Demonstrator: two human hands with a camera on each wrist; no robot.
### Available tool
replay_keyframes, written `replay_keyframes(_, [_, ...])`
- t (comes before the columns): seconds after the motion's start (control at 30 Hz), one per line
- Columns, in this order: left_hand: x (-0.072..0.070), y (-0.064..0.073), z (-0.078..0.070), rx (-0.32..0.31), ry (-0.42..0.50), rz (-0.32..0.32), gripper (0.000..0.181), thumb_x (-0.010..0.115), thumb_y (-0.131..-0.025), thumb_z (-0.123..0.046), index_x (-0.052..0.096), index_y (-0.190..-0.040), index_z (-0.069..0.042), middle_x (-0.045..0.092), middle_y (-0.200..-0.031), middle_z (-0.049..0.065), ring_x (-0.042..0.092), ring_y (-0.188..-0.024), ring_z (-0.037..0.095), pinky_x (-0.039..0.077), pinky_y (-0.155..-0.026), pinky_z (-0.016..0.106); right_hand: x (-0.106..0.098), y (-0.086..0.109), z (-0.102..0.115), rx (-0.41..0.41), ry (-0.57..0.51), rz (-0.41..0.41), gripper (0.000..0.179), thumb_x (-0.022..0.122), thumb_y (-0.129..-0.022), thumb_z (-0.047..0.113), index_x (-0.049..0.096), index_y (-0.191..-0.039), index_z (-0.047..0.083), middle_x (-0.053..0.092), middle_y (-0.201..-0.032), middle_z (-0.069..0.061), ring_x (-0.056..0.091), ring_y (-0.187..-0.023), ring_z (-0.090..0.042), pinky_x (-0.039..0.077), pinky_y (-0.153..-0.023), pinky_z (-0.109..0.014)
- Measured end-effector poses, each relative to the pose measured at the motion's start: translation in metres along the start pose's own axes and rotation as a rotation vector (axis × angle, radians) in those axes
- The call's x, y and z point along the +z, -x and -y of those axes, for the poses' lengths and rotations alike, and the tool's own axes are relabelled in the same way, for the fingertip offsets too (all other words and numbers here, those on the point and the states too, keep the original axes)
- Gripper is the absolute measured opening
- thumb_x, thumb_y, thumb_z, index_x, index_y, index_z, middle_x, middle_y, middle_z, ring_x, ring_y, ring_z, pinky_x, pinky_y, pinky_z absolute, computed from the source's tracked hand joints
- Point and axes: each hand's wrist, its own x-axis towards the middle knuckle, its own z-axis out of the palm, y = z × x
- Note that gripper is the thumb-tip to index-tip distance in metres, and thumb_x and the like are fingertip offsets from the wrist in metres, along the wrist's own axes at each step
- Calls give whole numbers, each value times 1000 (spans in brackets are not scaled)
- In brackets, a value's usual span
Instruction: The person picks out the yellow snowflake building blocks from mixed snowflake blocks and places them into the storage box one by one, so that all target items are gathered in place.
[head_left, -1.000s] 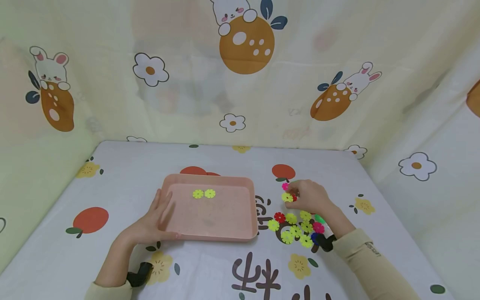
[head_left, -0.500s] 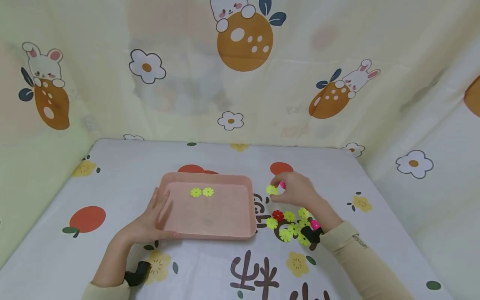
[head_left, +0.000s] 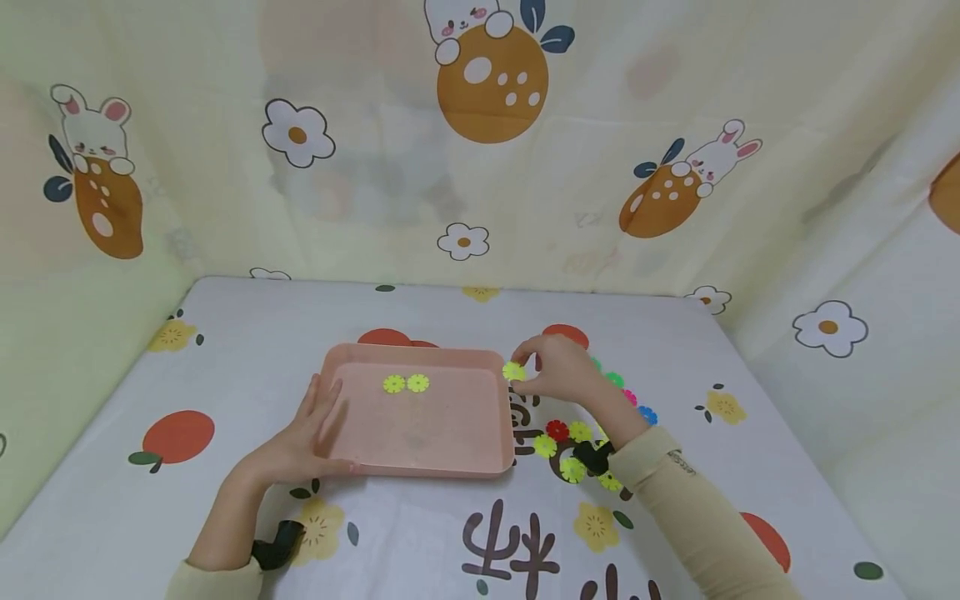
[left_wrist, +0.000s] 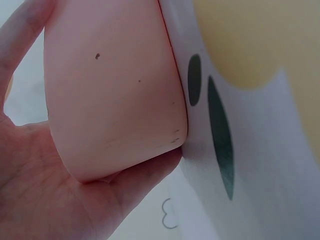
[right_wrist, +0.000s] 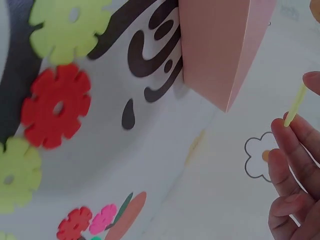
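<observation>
A pink rectangular tray (head_left: pixel 442 458) lies on the table, with two yellow snowflake discs (head_left: pixel 394 384) side by side inside it near the back. My left hand (head_left: pixel 288 446) holds the tray's left front corner, fingers at the left rim and thumb along the front wall; the left wrist view shows the palm (left_wrist: pixel 45 185) around the corner. Between thumb and fingertips my right hand (head_left: pixel 562 369) pinches another yellow snowflake disc (head_left: pixel 513 371) just over the tray's right back corner. Seen edge-on in the right wrist view, that pinched disc (right_wrist: pixel 295 106) is off the table.
To the right of the tray, loose snowflake discs lie scattered, several yellow (head_left: pixel 572 471), one red (head_left: pixel 557 430), plus green (head_left: pixel 615 379), pink (head_left: pixel 629 397) and blue (head_left: pixel 647 414). My right forearm covers some. A patterned curtain (head_left: pixel 360 242) hangs behind the table.
My right hand has moved left from the loose discs to the tray's right rim, carrying the yellow snowflake disc. The left hand and tray stay in place.
</observation>
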Motion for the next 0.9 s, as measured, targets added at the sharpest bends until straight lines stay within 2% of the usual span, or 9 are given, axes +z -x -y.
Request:
replay_keyframes(0.17, [1, -1, 0, -15, -5, -1, 117, 80, -64, -42, 3, -148, -11, -19, -148, 20, 2, -132, 50, 27, -93, 66, 10, -11, 6, 36, -54, 44, 36, 79, -69, 32, 69, -98, 12, 63, -86, 5, 51, -69, -14, 44, -53, -25])
replay_keyframes(0.43, [1, -1, 0, -6, -17, -2, 118, 80, -65, -41, 3, -148, -9, -19, -148, 21, 2, -132, 50, 26, -93, 66, 24, -27, 11, -1, -71, 54, 33, 77, -71, 26, 69, -98, 8, 62, -84, 3, 49, -63, -13, 42, -52, -25])
replay_keyframes(0.7, [2, -2, 4, -3, -28, -11, 118, 79, -64, -46, 3, -147, -9, -19, -148, 20, 0, -132, 49, 25, -94, 66, 39, -43, 21, 17, -59, 120, 40, 77, -72, 27, 67, -104, 6, 60, -84, 2, 50, -76, -14, 45, -65, -25])
replay_keyframes(0.9, [3, -3, 5, 11, -30, -14, 118, 79, -64, -46, 4, -147, -8, -18, -148, 21, 0, -132, 49, 25, -93, 67, 49, -51, 30, 10, -54, 165, 36, 76, -73, 23, 68, -103, 5, 61, -83, 0, 52, -78, -15, 45, -71, -27])
